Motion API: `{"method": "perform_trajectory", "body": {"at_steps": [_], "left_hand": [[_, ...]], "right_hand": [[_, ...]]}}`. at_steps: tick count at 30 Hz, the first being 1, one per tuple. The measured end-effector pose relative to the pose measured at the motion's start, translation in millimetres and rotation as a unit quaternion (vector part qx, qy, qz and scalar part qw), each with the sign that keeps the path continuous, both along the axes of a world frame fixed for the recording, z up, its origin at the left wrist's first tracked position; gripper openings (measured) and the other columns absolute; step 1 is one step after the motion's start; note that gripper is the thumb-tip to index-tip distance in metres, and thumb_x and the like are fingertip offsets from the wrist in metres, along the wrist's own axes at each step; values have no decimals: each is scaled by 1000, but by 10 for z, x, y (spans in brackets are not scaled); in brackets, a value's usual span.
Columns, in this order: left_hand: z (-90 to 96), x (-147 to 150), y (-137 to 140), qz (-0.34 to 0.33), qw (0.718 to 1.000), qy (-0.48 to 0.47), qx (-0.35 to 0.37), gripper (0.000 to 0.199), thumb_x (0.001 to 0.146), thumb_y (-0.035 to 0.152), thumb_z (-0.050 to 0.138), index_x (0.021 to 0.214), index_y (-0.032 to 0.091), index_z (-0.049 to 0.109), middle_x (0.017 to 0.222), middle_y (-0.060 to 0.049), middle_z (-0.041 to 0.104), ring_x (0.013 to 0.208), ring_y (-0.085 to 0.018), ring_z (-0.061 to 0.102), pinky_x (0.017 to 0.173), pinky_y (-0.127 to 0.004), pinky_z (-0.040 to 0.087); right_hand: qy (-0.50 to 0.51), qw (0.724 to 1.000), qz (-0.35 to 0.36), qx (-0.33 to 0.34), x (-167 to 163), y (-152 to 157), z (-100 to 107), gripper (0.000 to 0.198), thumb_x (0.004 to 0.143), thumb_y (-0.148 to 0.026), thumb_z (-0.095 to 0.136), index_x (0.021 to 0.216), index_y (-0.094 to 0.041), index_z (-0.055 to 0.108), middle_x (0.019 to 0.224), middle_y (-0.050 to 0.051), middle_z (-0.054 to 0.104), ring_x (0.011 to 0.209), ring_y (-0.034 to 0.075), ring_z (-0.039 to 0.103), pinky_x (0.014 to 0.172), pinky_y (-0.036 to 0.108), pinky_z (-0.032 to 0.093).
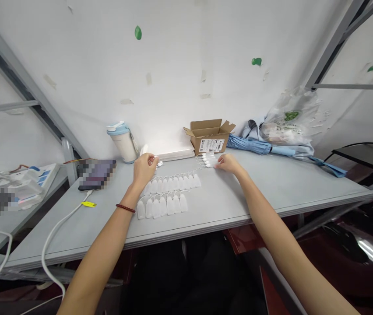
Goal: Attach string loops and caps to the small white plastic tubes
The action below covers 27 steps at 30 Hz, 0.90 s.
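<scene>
My left hand [144,169] is closed, thumb and fingertips pinched together beside a few small white pieces [159,164]; what it holds is too small to make out. To the right, the fingers of my right hand [229,163] are pinched at the edge of a white tag in a small stack of white tags [209,160] with thin cords. Between my arms, two rows of similar white tags lie flat on the table: a back row [173,183] and a front row [163,206], each tag with a white cord at its top end.
An opened cardboard box [208,133] stands at the back by a flat white stack [176,155]. A cream tumbler [124,146], a phone [97,174] and a white cable [50,236] are on the left. A folded blue umbrella [250,144] and a plastic bag [291,120] lie right.
</scene>
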<state>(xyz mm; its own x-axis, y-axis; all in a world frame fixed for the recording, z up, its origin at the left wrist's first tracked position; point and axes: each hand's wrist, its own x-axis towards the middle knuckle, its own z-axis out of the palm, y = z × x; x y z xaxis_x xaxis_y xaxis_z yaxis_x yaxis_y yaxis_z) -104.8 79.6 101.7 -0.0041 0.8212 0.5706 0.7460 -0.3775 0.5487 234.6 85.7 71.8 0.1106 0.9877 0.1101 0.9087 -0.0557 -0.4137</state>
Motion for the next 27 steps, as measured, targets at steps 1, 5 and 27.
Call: {"method": "perform_trajectory", "body": {"at_steps": [1,5,27], "left_hand": [[1,2,-4,0,1000,1,-3,24,79,36,51,84,15,61,78,-4,66,69,-16,58,72,-27,45],[-7,3,-4,-4,1000,7,-7,25,79,36,51,86,14,61,80,-5,67,69,-16,58,70,-27,45],[-105,-14,77,-13,999,51,-1,26,79,38,50,84,14,61,79,-6,67,67,-17,57,69,-29,43]], "right_hand": [[-3,1000,2,1,-15,4,-14,35,67,-33,70,93,-10,66,87,10,69,74,20,62,61,25,43],[-6,1000,3,17,-36,26,-76,29,67,-36,70,85,-13,64,85,9,68,76,22,62,62,27,44],[16,997,20,72,-119,49,-187,54,66,-47,72,105,-13,55,105,14,59,90,23,58,75,31,46]]}}
